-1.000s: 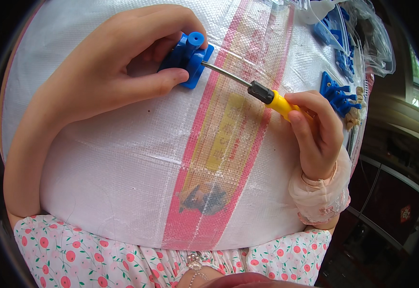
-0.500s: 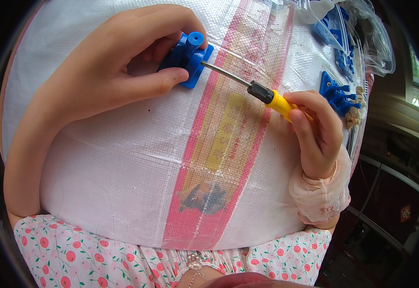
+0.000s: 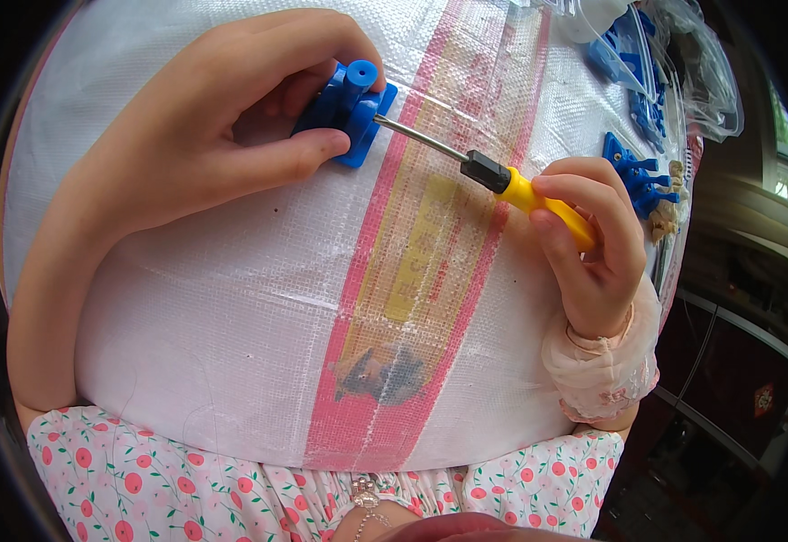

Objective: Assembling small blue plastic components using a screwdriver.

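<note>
A blue plastic part (image 3: 347, 107) with a flat base and a round hollow peg rests on the white woven sheet. My left hand (image 3: 231, 117) grips it from the left, thumb on the near side and fingers curled round the far side. In my right hand (image 3: 600, 239) is a screwdriver (image 3: 520, 188) with a yellow handle and black collar, held between thumb and fingers. Its metal shaft slants up to the left, and the tip meets the right side of the blue part below the peg. Whether a screw sits at the tip is hidden.
Another blue part with several pegs (image 3: 639, 173) lies at the right, beside small beige pieces (image 3: 666, 215). Behind it are more blue pieces (image 3: 648, 117) and a clear plastic bag (image 3: 705, 77). The woven sheet (image 3: 213, 307) has a pink-edged stripe down its middle.
The screwdriver has turned in my right hand, with the fingers shifted on its yellow handle. The blue part and my left hand have moved very slightly left.
</note>
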`<state>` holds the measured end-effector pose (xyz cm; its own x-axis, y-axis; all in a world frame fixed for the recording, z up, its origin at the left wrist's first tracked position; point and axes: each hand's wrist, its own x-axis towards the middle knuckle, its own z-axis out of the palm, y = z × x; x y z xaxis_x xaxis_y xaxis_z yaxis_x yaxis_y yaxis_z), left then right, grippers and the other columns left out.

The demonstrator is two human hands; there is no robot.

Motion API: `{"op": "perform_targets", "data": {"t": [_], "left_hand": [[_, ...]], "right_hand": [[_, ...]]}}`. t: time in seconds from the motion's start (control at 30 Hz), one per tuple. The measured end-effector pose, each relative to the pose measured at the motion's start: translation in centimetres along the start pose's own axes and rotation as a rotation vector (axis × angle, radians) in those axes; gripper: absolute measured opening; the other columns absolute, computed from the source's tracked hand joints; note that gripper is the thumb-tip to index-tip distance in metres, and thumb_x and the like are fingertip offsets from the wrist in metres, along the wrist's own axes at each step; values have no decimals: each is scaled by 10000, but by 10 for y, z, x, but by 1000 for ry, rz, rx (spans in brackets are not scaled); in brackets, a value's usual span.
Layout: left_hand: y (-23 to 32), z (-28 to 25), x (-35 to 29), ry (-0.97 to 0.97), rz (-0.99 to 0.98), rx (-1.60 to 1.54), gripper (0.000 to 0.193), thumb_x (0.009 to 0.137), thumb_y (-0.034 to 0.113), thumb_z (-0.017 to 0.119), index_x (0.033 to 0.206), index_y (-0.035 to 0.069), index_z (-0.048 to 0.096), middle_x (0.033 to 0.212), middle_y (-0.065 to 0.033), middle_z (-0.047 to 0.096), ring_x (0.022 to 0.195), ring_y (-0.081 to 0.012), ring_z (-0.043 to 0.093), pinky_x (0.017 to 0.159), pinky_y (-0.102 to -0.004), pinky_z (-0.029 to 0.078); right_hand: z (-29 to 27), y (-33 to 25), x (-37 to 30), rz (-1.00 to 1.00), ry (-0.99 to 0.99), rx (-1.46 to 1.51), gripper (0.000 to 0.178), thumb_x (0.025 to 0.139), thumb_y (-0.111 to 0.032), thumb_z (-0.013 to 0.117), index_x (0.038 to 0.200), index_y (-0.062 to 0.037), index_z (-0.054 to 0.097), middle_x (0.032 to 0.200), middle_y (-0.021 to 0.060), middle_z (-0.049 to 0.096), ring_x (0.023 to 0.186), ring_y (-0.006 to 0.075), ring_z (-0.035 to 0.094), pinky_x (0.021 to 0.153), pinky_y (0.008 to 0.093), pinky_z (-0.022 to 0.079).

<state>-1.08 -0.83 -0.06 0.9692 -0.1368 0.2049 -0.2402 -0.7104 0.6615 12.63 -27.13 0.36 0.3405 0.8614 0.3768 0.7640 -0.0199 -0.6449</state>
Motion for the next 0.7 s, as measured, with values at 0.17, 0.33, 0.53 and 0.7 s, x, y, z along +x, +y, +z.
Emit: {"op": "perform_targets", "data": {"t": [0.17,0.33,0.53,0.7], "left_hand": [[-2,1,-1,-2,-10,-27,319,751,19,652,1059,54,576,905,-17,536,698,-77,462,558,-187,356],[-1,1,0,13,7,-12,327,741,17,655,1057,57,579,898,-17,537,700,-84,464,567,-193,356],[-1,0,0,9,22,16,334,730,20,659,1052,56,581,889,-16,535,694,-85,458,567,-200,351],[0,1,1,0,-8,-13,328,735,23,658,1053,52,580,888,-18,534,681,-80,455,560,-197,348]], "right_hand": [[0,1,0,-1,-11,31,182,803,20,654,982,1,626,911,133,605,769,204,618,633,236,477],[-3,1,1,-6,-31,34,154,840,21,603,992,14,622,909,140,610,764,205,618,643,236,474],[-5,-9,-1,159,-53,63,135,872,8,562,990,25,625,862,139,618,735,197,613,626,232,460],[-6,-9,-1,157,-54,69,130,874,5,559,985,29,622,863,139,618,732,193,609,623,231,457]]}}
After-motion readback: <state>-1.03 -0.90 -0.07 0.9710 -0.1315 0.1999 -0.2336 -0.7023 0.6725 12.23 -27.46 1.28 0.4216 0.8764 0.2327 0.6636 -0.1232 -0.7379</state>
